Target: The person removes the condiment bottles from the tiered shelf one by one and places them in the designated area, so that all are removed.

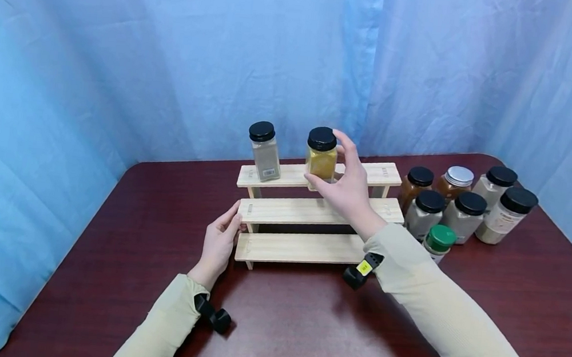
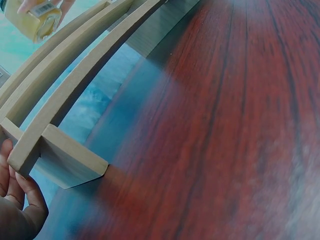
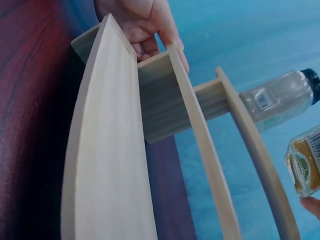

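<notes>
My right hand [image 1: 349,190] pinches a square spice jar [image 1: 321,164] of yellow powder with a black lid, thumb on one side and fingers on the other. In the right wrist view, the bottom of this jar [image 3: 305,162] shows tilted, apart from the top shelf. A three-tier wooden rack [image 1: 289,248] stands on the table. At its left end my left hand [image 1: 220,241] grips the middle tier; in the right wrist view the left hand's thumb and fingers [image 3: 167,25] close round that end. A jar of pale grey powder [image 1: 267,159] stands upright on the top tier's left part.
Several jars stand grouped at the rack's right end: a green-lidded jar [image 1: 439,239], a silver-lidded jar [image 1: 456,183], a large white-labelled jar [image 1: 507,217] and black-lidded ones. The dark red table [image 1: 170,202] is backed by a blue curtain [image 1: 224,63].
</notes>
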### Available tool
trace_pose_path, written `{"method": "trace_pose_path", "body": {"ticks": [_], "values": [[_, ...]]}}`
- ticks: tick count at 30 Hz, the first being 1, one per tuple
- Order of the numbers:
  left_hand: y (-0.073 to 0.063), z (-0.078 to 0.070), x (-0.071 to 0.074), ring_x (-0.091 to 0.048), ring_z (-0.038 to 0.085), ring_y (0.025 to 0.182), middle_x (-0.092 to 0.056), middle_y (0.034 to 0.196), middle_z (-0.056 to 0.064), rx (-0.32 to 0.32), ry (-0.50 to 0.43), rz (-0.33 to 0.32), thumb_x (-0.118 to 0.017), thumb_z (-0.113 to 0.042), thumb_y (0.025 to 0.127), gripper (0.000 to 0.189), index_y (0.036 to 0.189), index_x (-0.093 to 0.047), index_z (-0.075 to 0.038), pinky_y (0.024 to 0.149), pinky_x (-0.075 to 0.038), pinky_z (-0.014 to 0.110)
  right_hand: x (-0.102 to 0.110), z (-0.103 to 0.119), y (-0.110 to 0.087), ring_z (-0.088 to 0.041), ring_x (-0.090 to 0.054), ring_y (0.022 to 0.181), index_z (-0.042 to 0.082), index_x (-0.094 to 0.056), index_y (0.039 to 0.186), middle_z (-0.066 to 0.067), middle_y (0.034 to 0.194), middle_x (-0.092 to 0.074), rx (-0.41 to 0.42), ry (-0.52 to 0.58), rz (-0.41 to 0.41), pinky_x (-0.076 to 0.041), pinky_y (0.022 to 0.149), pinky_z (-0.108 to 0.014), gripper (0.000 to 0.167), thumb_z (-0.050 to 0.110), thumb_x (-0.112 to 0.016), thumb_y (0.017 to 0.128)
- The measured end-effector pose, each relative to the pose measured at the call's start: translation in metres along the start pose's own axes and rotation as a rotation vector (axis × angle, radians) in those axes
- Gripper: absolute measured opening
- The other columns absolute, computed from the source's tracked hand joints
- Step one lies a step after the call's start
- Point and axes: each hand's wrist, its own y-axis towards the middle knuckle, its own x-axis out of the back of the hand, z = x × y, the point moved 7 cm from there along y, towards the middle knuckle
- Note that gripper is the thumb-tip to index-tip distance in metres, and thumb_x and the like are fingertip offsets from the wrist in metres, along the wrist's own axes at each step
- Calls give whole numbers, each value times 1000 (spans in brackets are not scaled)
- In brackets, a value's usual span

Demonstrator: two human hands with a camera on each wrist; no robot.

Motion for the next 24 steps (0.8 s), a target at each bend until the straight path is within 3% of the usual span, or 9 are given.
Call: {"method": "trace_pose_path", "body": {"ticks": [5,12,24], "values": [[0,0,0,-54,1,72,-61,83,-16,2,-3,1,-48,-12,100,43,142,-43,-6,58,-35,18,6,7,-7,-29,-55,112,22,-30,144,-16,122,-56,24,37,1,-53,76,-47,87,5,-79,75],[0,-1,-1,-54,1,71,-61,82,-16,5,-18,0,-48,-11,100,43,142,-43,-5,59,-36,17,15,18,-21,-29,-55,114,13,-31,142,-18,123,-56,90,64,1,-54,76,-45,87,-3,-80,71],[-1,-1,0,-54,0,71,-61,84,-16,-3,-2,-6,-48,-11,99,42,141,-44,-6,58,-35,17,26,29,-41,-32,-59,109,7,-30,141,-21,125,-55,100,51,36,-52,85,-42,90,-11,-79,67]]}}
